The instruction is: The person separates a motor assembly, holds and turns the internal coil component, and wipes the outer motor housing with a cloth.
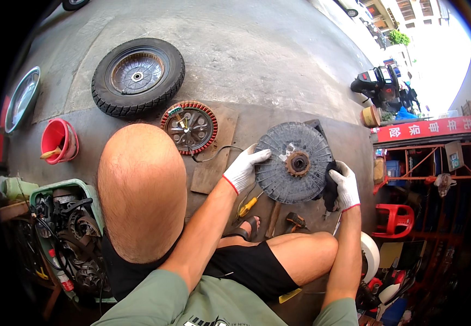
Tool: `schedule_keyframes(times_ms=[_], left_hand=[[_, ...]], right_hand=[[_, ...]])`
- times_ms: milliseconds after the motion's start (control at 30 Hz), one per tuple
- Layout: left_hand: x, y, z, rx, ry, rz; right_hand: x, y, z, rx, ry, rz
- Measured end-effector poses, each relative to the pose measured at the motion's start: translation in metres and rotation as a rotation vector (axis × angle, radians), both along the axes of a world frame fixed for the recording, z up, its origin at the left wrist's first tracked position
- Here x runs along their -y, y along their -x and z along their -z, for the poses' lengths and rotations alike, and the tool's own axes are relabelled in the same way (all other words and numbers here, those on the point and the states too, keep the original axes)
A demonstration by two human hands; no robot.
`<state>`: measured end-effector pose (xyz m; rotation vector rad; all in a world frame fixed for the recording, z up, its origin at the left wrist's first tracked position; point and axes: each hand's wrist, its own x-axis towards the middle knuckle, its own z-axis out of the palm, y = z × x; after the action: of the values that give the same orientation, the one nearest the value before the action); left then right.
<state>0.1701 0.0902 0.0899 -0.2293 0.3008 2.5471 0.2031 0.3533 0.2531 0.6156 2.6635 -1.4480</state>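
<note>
A round grey motor cover (279,179) with radial ribs stands tilted in front of me, a small toothed sprocket (299,164) at its centre. My left hand (248,167), in a white knit glove with a red cuff, grips the cover's left rim, thumb lying on its face. On the opposite rim my right hand (347,186), gloved the same way, is closed on a bunched black cloth (330,190) pressed to the edge. Left of the cover, a motor stator (207,122) with red-copper windings lies flat, its cable (213,154) running toward my left hand.
A tyred wheel (138,75) lies beyond the stator. Wooden board (207,177), yellow-handled screwdriver (248,207), hammer (273,219) and power drill (296,220) lie around my foot. At left are a red bucket (69,142) and parts crate (95,201); at right, a red stool (395,221).
</note>
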Motion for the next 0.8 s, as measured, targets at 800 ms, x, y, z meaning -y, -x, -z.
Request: schedule_keyframes(times_ms=[800], left_hand=[[-0.013, -0.005, -0.053, -0.104, 0.139, -0.168]], right_hand=[[0.095, -0.001, -0.05, -0.531, -0.539, -0.18]])
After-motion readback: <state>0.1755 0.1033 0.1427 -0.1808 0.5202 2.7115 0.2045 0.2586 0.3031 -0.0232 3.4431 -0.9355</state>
